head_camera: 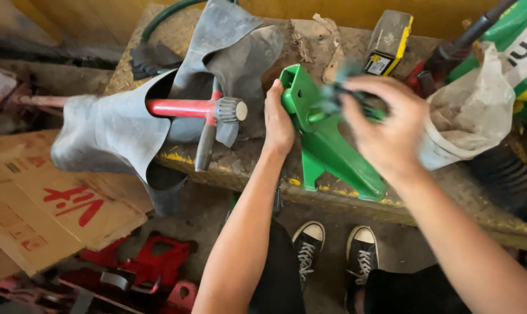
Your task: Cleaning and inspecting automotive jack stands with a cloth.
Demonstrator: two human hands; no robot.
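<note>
A green metal bracket-shaped part (pixel 333 154) lies on the worn yellow-edged bench (pixel 228 166). My left hand (pixel 278 119) grips its upper left end and holds it steady. My right hand (pixel 388 125) is over the part's top, closed on a small dark object (pixel 342 93) that is blurred by motion; I cannot tell what it is. Both forearms reach up from the bottom of the view.
A grey rubber inner tube (pixel 124 125) drapes over a red-handled tool (pixel 188 107) at left. A yellow-black box (pixel 388 40), a dirty plastic bag (pixel 467 113) and a green sack (pixel 519 40) sit at right. Cardboard (pixel 48 203) and red metal parts (pixel 153 264) lie on the floor.
</note>
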